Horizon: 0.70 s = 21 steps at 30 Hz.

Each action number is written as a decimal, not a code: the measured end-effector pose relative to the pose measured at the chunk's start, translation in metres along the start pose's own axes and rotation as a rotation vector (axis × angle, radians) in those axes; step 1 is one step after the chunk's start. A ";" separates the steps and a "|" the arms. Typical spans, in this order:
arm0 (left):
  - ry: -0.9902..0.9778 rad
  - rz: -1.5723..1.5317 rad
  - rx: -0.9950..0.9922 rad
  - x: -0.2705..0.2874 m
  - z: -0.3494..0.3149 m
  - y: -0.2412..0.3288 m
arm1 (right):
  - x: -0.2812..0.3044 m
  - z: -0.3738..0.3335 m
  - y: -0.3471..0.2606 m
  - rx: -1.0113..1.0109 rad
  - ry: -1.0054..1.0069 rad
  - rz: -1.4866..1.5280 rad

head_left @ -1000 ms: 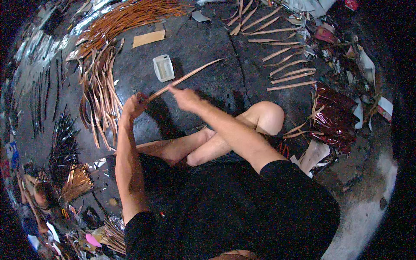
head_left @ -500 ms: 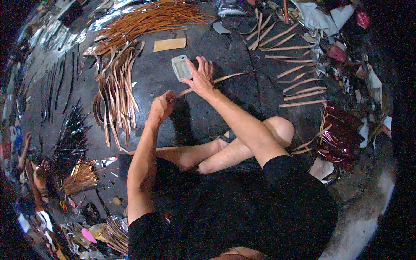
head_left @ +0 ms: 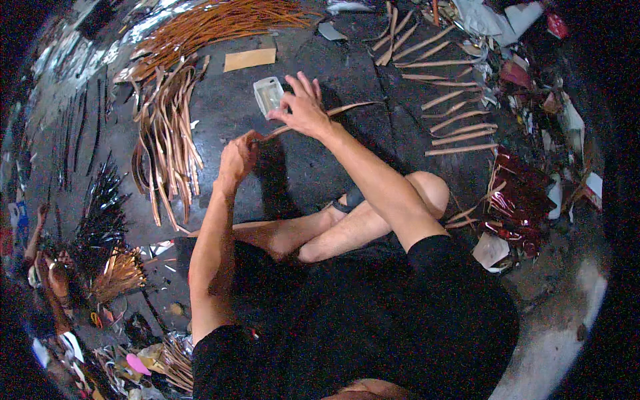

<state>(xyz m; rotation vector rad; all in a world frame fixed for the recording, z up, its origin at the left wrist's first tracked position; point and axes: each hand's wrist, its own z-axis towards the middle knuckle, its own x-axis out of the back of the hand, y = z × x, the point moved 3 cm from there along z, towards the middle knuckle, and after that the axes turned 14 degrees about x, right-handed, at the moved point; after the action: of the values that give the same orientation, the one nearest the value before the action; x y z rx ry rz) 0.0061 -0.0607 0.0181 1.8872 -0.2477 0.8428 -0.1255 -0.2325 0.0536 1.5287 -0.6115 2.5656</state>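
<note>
At 11 o'clock from the seated person, the left hand (head_left: 238, 157) is closed around the near end of a flat brown strip (head_left: 350, 107), which runs toward 1 o'clock beneath the right hand (head_left: 307, 112). That hand, at 12, has its outer fingers spread, thumb and forefinger curved together over the near corner of a small whitish tray (head_left: 259, 93); whether they pinch anything I cannot tell. Farther out on the dark floor (head_left: 347, 70), a bundle of brown strips (head_left: 175, 140) lies toward 10, separate strips (head_left: 465, 139) at 1, and a tan rectangular piece (head_left: 251, 60) past the tray.
</note>
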 end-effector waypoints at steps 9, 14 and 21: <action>0.007 0.031 -0.075 -0.001 0.000 -0.002 | 0.035 -0.100 0.002 -0.798 -0.273 0.820; -0.137 -0.024 0.088 -0.014 0.024 -0.064 | -0.005 -0.096 -0.029 -0.634 -0.503 0.601; -0.223 -0.015 0.430 0.065 0.008 -0.119 | -0.086 -0.082 -0.105 -0.128 -0.405 0.386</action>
<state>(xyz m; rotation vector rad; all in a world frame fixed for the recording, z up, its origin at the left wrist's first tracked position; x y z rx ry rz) 0.1181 0.0003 -0.0271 2.3872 -0.1985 0.7131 -0.1217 -0.0946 -0.0242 2.0740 -1.1956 2.4002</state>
